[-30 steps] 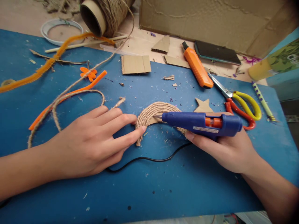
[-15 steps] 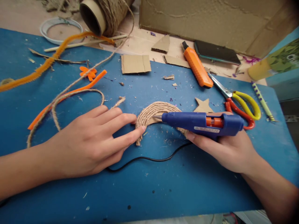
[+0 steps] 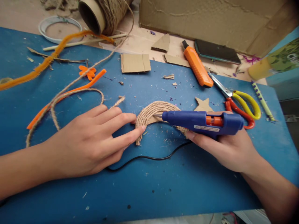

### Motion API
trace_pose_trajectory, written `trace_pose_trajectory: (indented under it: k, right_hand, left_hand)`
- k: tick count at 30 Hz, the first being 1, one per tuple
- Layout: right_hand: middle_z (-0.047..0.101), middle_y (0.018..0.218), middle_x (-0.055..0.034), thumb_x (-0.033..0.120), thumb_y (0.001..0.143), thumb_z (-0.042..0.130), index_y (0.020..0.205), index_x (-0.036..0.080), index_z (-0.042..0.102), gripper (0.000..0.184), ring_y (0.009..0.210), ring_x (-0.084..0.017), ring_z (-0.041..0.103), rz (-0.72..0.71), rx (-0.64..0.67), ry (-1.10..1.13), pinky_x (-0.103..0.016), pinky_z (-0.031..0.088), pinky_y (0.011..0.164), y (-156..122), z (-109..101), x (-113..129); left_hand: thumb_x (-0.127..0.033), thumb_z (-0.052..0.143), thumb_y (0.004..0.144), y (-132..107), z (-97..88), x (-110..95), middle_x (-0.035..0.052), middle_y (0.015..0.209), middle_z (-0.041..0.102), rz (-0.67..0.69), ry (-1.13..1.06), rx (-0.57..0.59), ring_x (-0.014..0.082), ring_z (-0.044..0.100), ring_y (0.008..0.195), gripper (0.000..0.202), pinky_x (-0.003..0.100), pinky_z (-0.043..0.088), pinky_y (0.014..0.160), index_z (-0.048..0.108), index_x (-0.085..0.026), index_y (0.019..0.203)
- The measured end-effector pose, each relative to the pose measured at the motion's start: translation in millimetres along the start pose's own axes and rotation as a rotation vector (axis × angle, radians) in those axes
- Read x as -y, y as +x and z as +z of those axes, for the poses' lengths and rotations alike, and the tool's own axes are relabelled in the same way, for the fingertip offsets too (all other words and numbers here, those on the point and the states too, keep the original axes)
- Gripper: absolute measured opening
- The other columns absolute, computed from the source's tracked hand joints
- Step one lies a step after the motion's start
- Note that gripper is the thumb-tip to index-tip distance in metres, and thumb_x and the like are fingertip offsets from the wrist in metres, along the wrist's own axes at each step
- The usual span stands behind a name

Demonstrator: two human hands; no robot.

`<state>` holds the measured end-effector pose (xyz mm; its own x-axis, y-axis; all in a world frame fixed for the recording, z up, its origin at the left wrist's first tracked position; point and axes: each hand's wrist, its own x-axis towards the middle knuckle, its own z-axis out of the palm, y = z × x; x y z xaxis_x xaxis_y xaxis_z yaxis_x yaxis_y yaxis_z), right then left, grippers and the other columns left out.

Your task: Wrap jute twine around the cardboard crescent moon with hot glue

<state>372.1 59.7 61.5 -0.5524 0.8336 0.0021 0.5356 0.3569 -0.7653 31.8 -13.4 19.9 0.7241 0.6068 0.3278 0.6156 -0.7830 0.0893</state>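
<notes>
A cardboard arch wound with jute twine [image 3: 149, 112] lies on the blue mat [image 3: 149, 186]. My left hand [image 3: 93, 143] rests flat with fingers stretched out, and its fingertips press the arch's left end. My right hand [image 3: 224, 149] grips a blue and orange hot glue gun [image 3: 201, 122], whose metal nozzle touches the arch's inner edge. The gun's black cord [image 3: 149, 158] curves across the mat below the arch. Loose twine [image 3: 77, 93] runs from the arch's left end towards a spool [image 3: 105, 14] at the back.
A cardboard star [image 3: 203, 105], red and yellow scissors [image 3: 240, 104], an orange utility knife [image 3: 197, 67] and a pencil [image 3: 263, 100] lie to the right. Orange pipe cleaners [image 3: 46, 62], cardboard scraps [image 3: 135, 63], a phone [image 3: 217, 52] and a large cardboard box [image 3: 210, 18] lie behind.
</notes>
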Motion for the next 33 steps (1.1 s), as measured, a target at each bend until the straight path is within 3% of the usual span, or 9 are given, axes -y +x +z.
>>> trace_pose_trajectory:
  k: [5,10,16,27,33]
  right_hand:
    - [0.073,0.064,-0.0004,0.019,0.091,0.073,0.067,0.026,0.063,0.027,0.054,-0.020,0.065,-0.024,0.019,-0.030,-0.034,0.044,0.050,-0.4,-0.7,0.7]
    - [0.071,0.063,0.0006,0.026,0.091,0.076,0.069,0.027,0.062,0.026,0.053,-0.020,0.063,0.005,0.014,-0.020,-0.035,0.042,0.049,-2.1,-1.2,-0.8]
    - [0.071,0.064,0.0008,0.026,0.091,0.075,0.071,0.028,0.064,0.024,0.053,-0.020,0.061,0.020,0.016,-0.022,-0.035,0.043,0.050,-2.9,-1.7,-1.9]
    - [0.072,0.068,0.0024,0.019,0.090,0.078,0.079,0.028,0.073,0.015,0.056,-0.018,0.061,-0.012,-0.013,-0.008,-0.034,0.047,0.055,-2.2,-4.9,-0.2]
    - [0.072,0.071,0.0037,0.017,0.091,0.079,0.083,0.028,0.076,0.014,0.059,-0.017,0.061,-0.012,-0.003,-0.003,-0.033,0.047,0.057,-2.6,-5.1,-4.0]
  left_hand:
    - [-0.018,0.054,0.108,0.8,0.6,0.5,0.0177,0.138,0.078,0.004,0.003,-0.002,0.0350,0.074,0.107,0.046,0.057,0.063,0.099,0.067,-0.019,0.152]
    - [-0.017,0.055,0.107,-0.2,-0.2,0.1,0.0200,0.138,0.077,-0.003,-0.009,0.011,0.0379,0.075,0.109,0.047,0.058,0.063,0.091,0.067,-0.018,0.153]
    - [-0.020,0.053,0.108,-1.2,0.5,0.6,0.0157,0.140,0.078,-0.025,-0.013,0.011,0.0341,0.075,0.112,0.048,0.057,0.065,0.101,0.065,-0.025,0.154]
    - [-0.017,0.055,0.109,0.3,1.2,0.9,0.0198,0.139,0.076,0.012,-0.008,0.004,0.0366,0.072,0.109,0.045,0.059,0.062,0.099,0.067,-0.017,0.152]
    - [-0.018,0.053,0.110,1.7,0.6,0.1,0.0168,0.139,0.077,-0.004,-0.002,0.010,0.0342,0.072,0.110,0.044,0.058,0.063,0.105,0.067,-0.021,0.152]
